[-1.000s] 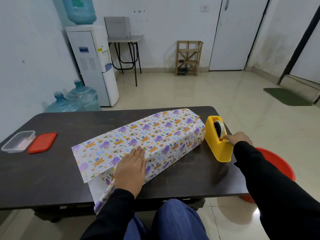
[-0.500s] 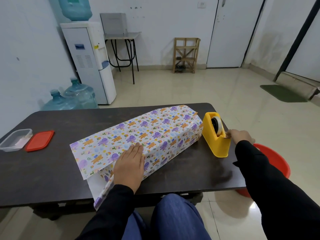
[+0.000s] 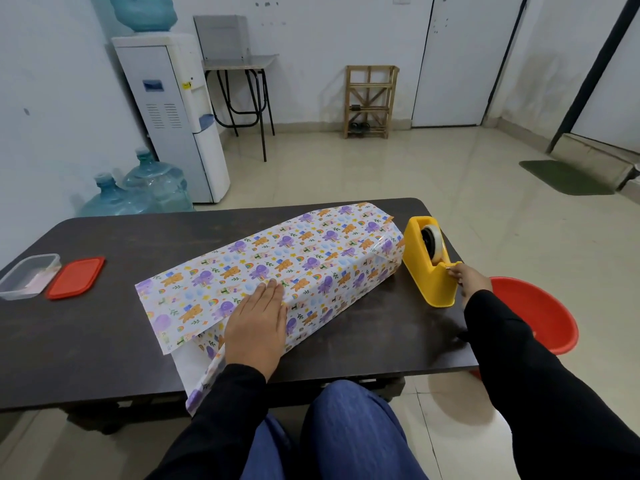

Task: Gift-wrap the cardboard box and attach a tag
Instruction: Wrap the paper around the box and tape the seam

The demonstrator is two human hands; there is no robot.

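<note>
Pressing my left hand flat, fingers straight, on the wrapped box, I pinch the near tip of the yellow tape dispenser with my right hand.

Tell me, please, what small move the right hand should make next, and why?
Probably pull a short strip from the yellow tape dispenser and tear it off. The right hand is at its cutter end, while the left hand lies flat on the wrapping paper, holding the overlapping edge down; that seam looks untaped.
</note>
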